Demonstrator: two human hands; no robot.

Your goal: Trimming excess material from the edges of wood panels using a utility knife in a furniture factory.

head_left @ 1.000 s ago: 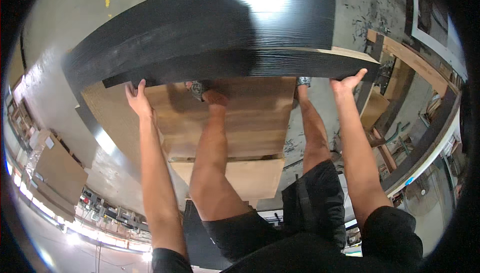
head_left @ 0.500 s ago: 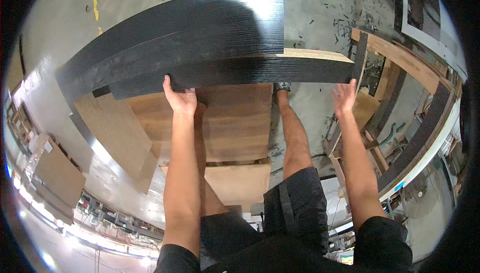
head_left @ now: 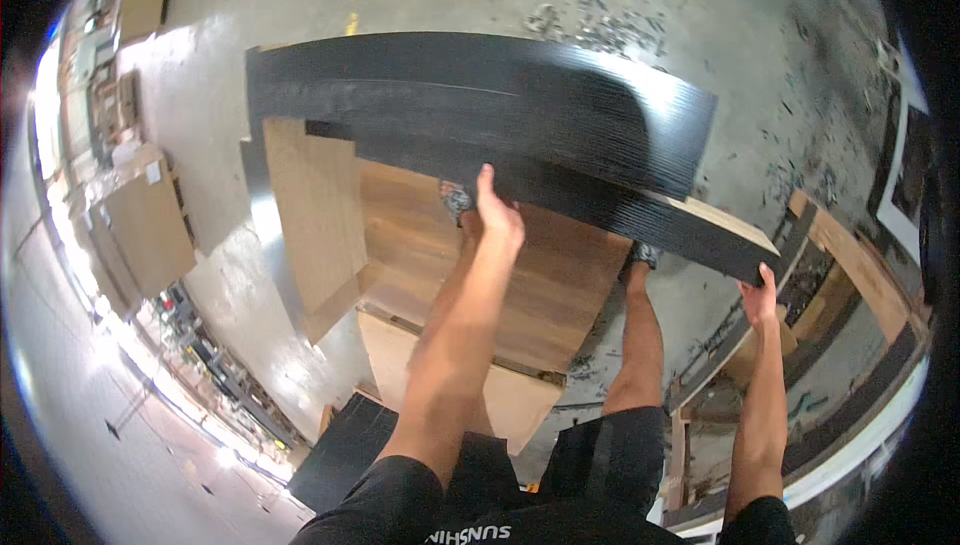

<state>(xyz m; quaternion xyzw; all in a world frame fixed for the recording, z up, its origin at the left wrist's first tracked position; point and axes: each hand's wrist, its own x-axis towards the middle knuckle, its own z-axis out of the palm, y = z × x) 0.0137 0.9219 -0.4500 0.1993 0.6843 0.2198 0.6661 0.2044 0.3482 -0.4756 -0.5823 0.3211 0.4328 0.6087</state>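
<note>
A long narrow black board (head_left: 620, 210) with a wood-grain face and a pale edge lies across in front of me. My left hand (head_left: 500, 223) is closed on its near edge around the middle, thumb up on the black face and fingers hidden beneath. At the board's right end my right hand (head_left: 762, 297) grips the corner, thumb on top. Just beyond, a wider glossy black panel (head_left: 450, 80) runs alongside and overlaps the narrow board's far edge. Under the left end, a light wood-grain panel (head_left: 312, 230) meets the black pieces.
Below my arms lies a brown wood-grain panel (head_left: 420, 225), with a paler board (head_left: 520, 407) nearer me. An open wooden frame (head_left: 860, 270) stands at right. Black scraps (head_left: 600, 15) litter the floor beyond. Cardboard-coloured stacked boards (head_left: 140, 235) stand at left.
The view has turned, so the black pieces now slope down to the right. My right hand, loosely spread at the board's end before, now grips its corner. My left hand stays on the board.
</note>
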